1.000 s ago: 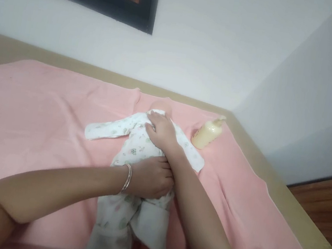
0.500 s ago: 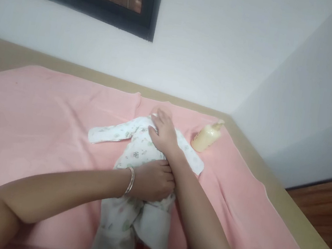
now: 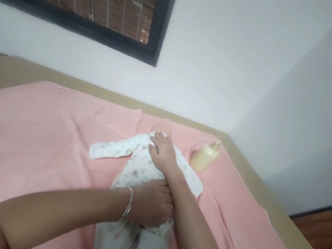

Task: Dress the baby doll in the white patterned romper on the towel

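A baby outfit [image 3: 136,174], white with a small green and pink print, covers a baby-sized figure, its sleeves spread to both sides. Part of a round, skin-toned head [image 3: 163,129] shows above the collar; whether it is a doll cannot be told. My right hand [image 3: 163,151] lies flat on the upper chest near the neckline, fingers apart. Lower down, my left hand [image 3: 152,202], with silver bangles at the wrist, is curled over the outfit at the waist, beneath my right forearm. Its fingertips are hidden in the cloth.
A pink blanket [image 3: 42,135] lies under the figure on a tan surface [image 3: 301,240]. To the right of the head, a pale yellow pump bottle [image 3: 204,157] leans on the blanket. White walls [image 3: 206,64] and a dark-framed window [image 3: 160,28] stand behind.
The view has tilted up, so everything sits lower and more of the window shows. Both hands stay at about the same places on the outfit.
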Demonstrator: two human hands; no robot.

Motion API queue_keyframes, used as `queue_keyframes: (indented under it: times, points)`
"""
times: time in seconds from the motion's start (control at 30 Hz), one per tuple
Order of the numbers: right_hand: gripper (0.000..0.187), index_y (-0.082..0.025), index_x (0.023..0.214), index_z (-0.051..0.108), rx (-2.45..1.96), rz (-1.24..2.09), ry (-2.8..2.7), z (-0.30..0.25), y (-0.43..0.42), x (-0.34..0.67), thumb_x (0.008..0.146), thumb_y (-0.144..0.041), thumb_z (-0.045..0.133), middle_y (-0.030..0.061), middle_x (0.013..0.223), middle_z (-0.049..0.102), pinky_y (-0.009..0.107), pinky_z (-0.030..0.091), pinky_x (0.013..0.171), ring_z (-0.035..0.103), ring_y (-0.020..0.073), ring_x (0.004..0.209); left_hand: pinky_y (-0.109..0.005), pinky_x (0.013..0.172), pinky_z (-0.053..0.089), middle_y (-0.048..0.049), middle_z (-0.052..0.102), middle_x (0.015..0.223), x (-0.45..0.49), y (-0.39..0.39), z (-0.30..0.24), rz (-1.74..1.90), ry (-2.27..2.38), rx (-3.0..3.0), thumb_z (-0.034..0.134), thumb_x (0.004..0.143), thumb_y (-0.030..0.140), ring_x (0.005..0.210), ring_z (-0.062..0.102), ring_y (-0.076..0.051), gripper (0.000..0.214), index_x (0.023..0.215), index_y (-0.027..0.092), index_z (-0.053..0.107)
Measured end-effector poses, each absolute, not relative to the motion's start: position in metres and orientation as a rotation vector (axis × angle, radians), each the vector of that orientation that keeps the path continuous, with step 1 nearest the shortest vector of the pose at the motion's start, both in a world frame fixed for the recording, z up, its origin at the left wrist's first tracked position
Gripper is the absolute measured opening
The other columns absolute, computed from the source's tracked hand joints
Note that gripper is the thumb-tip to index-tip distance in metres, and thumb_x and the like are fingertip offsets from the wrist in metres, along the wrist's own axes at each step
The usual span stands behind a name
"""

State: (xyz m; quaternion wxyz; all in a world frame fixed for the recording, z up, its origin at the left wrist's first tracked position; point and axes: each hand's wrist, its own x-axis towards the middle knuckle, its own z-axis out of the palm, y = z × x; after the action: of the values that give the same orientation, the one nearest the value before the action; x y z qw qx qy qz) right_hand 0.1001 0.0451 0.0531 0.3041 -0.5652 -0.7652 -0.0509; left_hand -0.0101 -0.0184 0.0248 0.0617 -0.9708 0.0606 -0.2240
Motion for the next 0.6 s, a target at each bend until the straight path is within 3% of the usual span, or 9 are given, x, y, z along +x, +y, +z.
queue_keyframes:
  times: [0.13, 0.27, 0.4, 0.6]
  points:
    - [0.034, -0.018, 0.115, 0.057, -1.486, -0.145, -2.057, 0.056, 0.044, 0.099, 0.087, -0.027, 0.040, 0.0092, 0.132, 0.047, 0.044, 0.021, 0.105, 0.033, 0.0237, 0.128, -0.033, 0.100, 0.033, -0.0054, 0.065, 0.089, -0.016, -0.020, 0.039, -0.735, 0.194, -3.021, 0.048, 0.076, 0.015, 0.093, 0.054, -0.018, 0.012, 0.078, 0.014, 0.060]
    - [0.033, -0.020, 0.115, 0.057, -1.485, -0.111, -2.033, 0.054, 0.045, 0.098, 0.088, -0.027, 0.039, 0.0071, 0.126, 0.053, 0.040, 0.023, 0.105, 0.039, 0.0209, 0.124, -0.032, 0.079, 0.043, -0.0032, 0.057, 0.069, -0.021, -0.017, 0.041, -0.852, 0.087, -3.065, 0.048, 0.069, 0.014, 0.073, 0.051, -0.016, 0.005, 0.066, 0.017, 0.051]
    - [0.033, -0.020, 0.114, 0.058, -1.476, -0.119, -1.985, 0.049, 0.048, 0.097, 0.087, -0.027, 0.041, 0.0066, 0.130, 0.050, 0.039, 0.024, 0.106, 0.038, 0.0207, 0.125, -0.033, 0.068, 0.041, -0.0046, 0.053, 0.070, -0.025, -0.014, 0.036, -1.052, -0.140, -3.074, 0.044, 0.070, 0.013, 0.071, 0.047, -0.017, 0.008, 0.065, 0.018, 0.047]
    - [0.034, -0.017, 0.108, 0.061, -1.650, -0.151, -1.849, 0.053, 0.051, 0.103, 0.085, -0.035, 0.044, 0.0127, 0.128, 0.050, 0.042, 0.028, 0.101, 0.042, 0.0269, 0.120, -0.036, 0.069, 0.040, -0.0071, 0.052, 0.077, -0.032, -0.006, 0.041, -1.126, -0.621, -2.912, 0.042, 0.077, 0.020, 0.077, 0.047, -0.021, 0.011, 0.075, 0.017, 0.052]
